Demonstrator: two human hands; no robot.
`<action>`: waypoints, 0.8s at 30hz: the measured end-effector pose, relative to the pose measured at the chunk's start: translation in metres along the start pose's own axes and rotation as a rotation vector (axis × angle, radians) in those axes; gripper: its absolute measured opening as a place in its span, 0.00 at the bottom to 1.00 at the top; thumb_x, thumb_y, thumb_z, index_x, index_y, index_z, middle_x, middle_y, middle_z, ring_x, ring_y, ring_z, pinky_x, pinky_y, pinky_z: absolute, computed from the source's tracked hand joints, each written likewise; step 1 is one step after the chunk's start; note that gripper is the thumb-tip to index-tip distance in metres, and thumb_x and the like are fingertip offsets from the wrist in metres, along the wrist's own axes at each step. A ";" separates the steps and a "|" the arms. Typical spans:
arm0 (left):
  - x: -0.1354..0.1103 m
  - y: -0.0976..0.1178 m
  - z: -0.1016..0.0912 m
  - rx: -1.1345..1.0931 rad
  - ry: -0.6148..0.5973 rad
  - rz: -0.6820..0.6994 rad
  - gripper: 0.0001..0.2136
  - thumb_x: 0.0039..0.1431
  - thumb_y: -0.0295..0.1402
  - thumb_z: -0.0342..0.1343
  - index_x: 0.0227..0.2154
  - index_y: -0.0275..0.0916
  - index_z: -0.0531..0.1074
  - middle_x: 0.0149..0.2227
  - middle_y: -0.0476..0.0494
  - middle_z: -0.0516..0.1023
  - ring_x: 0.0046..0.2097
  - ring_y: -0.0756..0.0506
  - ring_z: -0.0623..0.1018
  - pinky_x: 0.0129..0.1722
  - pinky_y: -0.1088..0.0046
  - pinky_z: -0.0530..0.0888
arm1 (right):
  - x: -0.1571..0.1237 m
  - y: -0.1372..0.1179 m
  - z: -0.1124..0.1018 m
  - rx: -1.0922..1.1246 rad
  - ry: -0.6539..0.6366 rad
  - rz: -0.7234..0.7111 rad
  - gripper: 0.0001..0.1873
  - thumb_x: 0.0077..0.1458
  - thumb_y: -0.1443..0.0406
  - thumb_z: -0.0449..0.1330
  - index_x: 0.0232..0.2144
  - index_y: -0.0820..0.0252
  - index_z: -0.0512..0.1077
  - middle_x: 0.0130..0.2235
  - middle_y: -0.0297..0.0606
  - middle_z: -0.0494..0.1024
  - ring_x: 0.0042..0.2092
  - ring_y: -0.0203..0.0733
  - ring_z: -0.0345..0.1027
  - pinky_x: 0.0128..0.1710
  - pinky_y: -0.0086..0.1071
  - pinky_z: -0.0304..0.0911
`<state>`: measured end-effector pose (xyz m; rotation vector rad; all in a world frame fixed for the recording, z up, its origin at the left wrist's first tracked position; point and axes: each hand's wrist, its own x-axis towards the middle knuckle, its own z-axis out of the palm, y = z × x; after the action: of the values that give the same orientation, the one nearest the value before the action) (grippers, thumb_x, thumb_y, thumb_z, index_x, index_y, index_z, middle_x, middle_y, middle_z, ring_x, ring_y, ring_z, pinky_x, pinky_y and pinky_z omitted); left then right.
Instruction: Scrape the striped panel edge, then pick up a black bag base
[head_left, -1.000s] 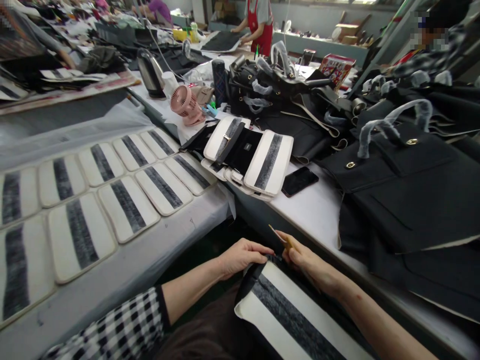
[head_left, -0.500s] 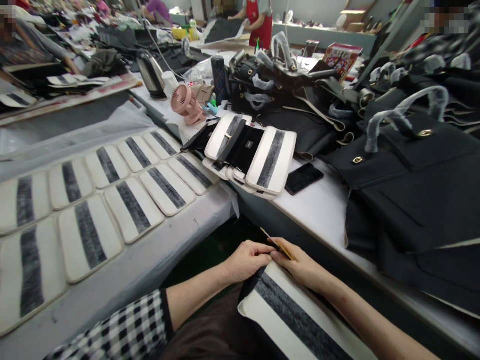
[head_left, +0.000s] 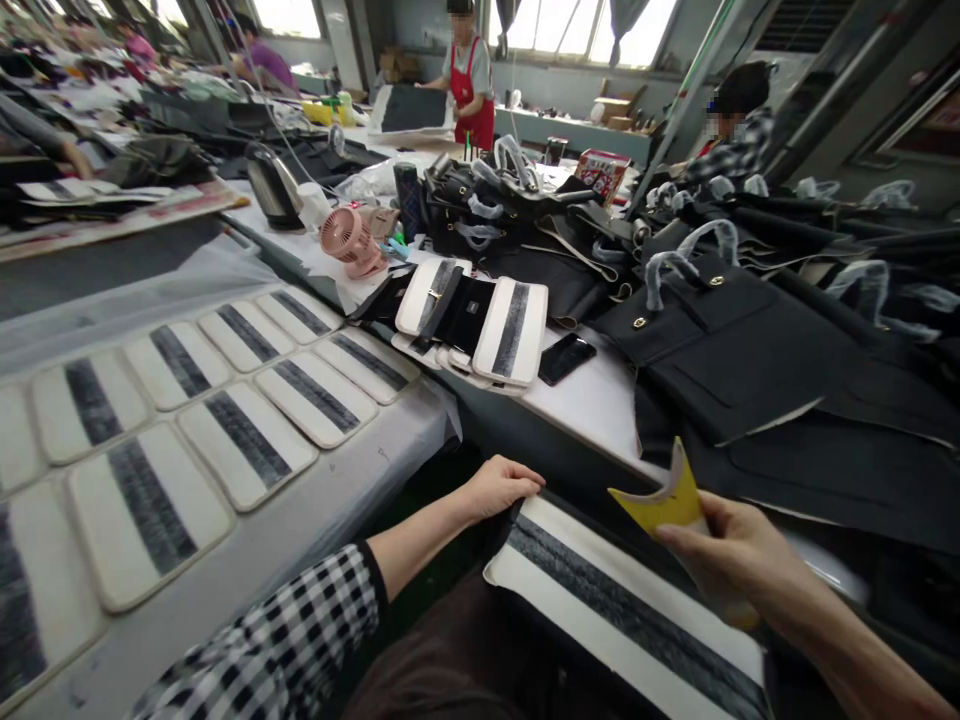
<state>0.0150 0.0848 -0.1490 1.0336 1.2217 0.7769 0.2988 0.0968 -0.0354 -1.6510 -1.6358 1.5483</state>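
Left hand (head_left: 501, 487) curled over the top edge of the striped panel (head_left: 600, 590), which lay on the lap. Right hand (head_left: 739, 560) pinched a bent yellow card (head_left: 664, 503) just above it. Judged best: keep the panel pinned flat, card edge low.

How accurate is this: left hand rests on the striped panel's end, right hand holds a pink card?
The head view shows the card in the right hand is yellow, not pink. The left hand does rest on the striped panel, at its end.
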 end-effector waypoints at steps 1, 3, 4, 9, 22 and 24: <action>-0.001 -0.002 0.001 0.024 0.007 0.019 0.17 0.47 0.36 0.58 0.39 0.34 0.81 0.33 0.41 0.82 0.35 0.43 0.77 0.38 0.69 0.70 | -0.016 0.003 0.000 0.046 0.061 0.042 0.32 0.39 0.51 0.72 0.44 0.64 0.75 0.40 0.49 0.80 0.38 0.54 0.74 0.38 0.41 0.71; -0.003 -0.005 0.003 0.068 0.021 0.054 0.17 0.49 0.37 0.57 0.40 0.35 0.81 0.34 0.42 0.82 0.38 0.43 0.76 0.40 0.69 0.70 | -0.046 0.011 0.010 0.167 0.140 0.097 0.31 0.38 0.49 0.72 0.40 0.63 0.76 0.35 0.47 0.80 0.32 0.50 0.73 0.31 0.38 0.70; -0.004 -0.006 0.003 0.084 0.024 0.066 0.17 0.49 0.38 0.57 0.40 0.35 0.81 0.35 0.42 0.82 0.38 0.42 0.76 0.40 0.69 0.70 | -0.059 0.016 0.020 0.239 0.136 0.111 0.30 0.39 0.49 0.72 0.39 0.62 0.75 0.32 0.46 0.80 0.30 0.47 0.72 0.29 0.37 0.69; -0.007 -0.005 0.003 0.105 0.010 0.064 0.17 0.47 0.41 0.62 0.38 0.36 0.82 0.35 0.43 0.82 0.39 0.42 0.77 0.41 0.69 0.70 | -0.096 0.041 0.091 0.582 0.045 0.086 0.25 0.50 0.51 0.67 0.44 0.60 0.71 0.32 0.41 0.78 0.25 0.35 0.65 0.24 0.30 0.61; -0.027 -0.024 0.001 -0.163 0.030 -0.145 0.24 0.50 0.52 0.62 0.43 0.39 0.77 0.40 0.43 0.80 0.41 0.45 0.75 0.41 0.71 0.69 | -0.100 0.053 0.237 1.102 -0.046 0.161 0.29 0.48 0.51 0.69 0.45 0.66 0.72 0.25 0.35 0.73 0.20 0.34 0.62 0.23 0.33 0.63; -0.044 -0.047 0.006 -0.243 0.096 -0.242 0.28 0.53 0.58 0.57 0.43 0.37 0.75 0.40 0.40 0.79 0.40 0.44 0.76 0.40 0.70 0.70 | -0.099 0.055 0.260 1.170 -0.135 0.205 0.28 0.46 0.49 0.69 0.41 0.66 0.73 0.20 0.31 0.69 0.17 0.31 0.56 0.18 0.29 0.57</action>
<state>0.0092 0.0267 -0.1763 0.6428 1.2709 0.7695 0.1342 -0.1144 -0.1276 -1.0407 -0.3355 2.1065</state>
